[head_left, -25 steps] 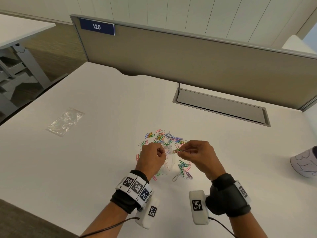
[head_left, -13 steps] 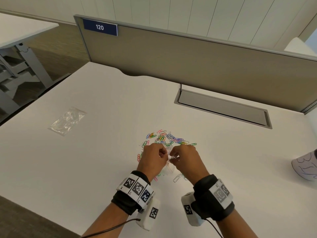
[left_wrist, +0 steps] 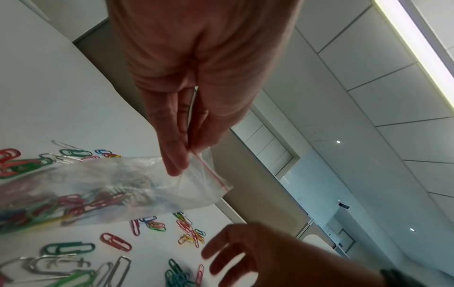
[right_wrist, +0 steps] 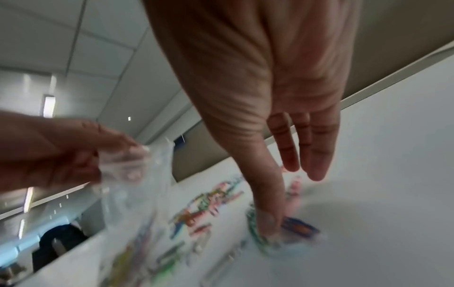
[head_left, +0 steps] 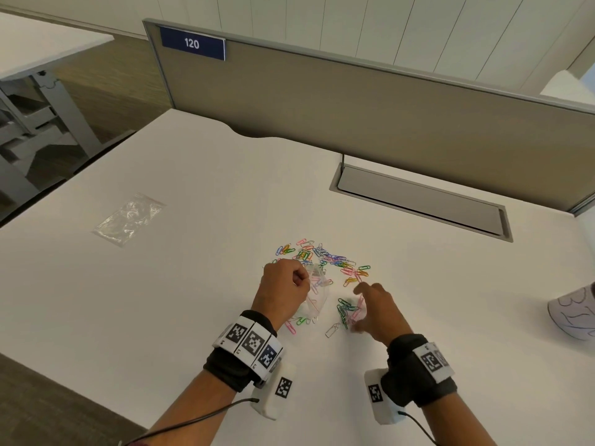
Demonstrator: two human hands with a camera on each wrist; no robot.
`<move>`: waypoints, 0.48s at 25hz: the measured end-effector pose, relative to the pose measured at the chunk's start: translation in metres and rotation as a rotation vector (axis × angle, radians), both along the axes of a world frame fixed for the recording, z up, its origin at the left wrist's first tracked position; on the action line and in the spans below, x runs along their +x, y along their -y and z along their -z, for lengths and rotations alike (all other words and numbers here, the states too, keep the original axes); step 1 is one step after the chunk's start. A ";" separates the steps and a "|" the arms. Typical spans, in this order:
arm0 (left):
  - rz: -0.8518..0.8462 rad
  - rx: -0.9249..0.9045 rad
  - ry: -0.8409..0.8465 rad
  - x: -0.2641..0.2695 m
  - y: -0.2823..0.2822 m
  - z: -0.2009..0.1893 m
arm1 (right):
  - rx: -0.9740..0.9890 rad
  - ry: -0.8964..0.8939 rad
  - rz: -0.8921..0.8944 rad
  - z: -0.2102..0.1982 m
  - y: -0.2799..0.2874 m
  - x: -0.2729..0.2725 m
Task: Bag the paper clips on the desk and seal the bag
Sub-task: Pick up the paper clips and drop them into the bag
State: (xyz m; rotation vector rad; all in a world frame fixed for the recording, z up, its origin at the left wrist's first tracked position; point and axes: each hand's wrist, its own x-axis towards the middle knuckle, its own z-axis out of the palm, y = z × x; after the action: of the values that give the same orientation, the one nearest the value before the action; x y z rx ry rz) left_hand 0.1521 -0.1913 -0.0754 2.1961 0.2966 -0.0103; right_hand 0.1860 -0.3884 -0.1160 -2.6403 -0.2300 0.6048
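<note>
Change: Half a second on, the right hand (head_left: 373,312) has left the bag's mouth and dropped to the clips nearer the person; the left hand (head_left: 283,289) has kept its pinch.
Left fingers: thumb and fingertips (left_wrist: 175,165) pinch the clear bag (left_wrist: 103,186) just below its red seal line, other fingers curled in.
Right fingers: spread and nearly straight, holding nothing; the thumb (right_wrist: 267,219) touches a green-and-blue cluster of clips, blurred in the wrist view.
Bag: mouth up, unsealed, several coloured clips already inside, its lower end by the left wrist.
Paper clips (head_left: 331,260): loose on the white desk (head_left: 161,317), scattered beyond and between the hands.
Further out: a second clear bag (head_left: 128,218) lies flat, well apart to the left; grey divider (head_left: 386,107) with a "120" sign (head_left: 192,44) behind.
</note>
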 end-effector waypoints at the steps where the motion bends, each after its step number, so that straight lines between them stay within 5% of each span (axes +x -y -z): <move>1: 0.002 -0.004 0.002 0.000 0.000 0.000 | -0.082 -0.035 -0.013 0.009 0.003 -0.001; 8: 0.005 0.012 0.004 -0.004 0.003 0.002 | 0.103 -0.030 0.082 0.029 -0.010 0.009; 12: 0.019 0.014 0.007 -0.003 0.006 0.002 | 0.119 0.052 -0.006 0.026 -0.008 0.009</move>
State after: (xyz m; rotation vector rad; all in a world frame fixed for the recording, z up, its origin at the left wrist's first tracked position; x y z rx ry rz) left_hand 0.1492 -0.1976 -0.0770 2.2125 0.2730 -0.0108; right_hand 0.1948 -0.3801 -0.1418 -2.5433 -0.2801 0.5085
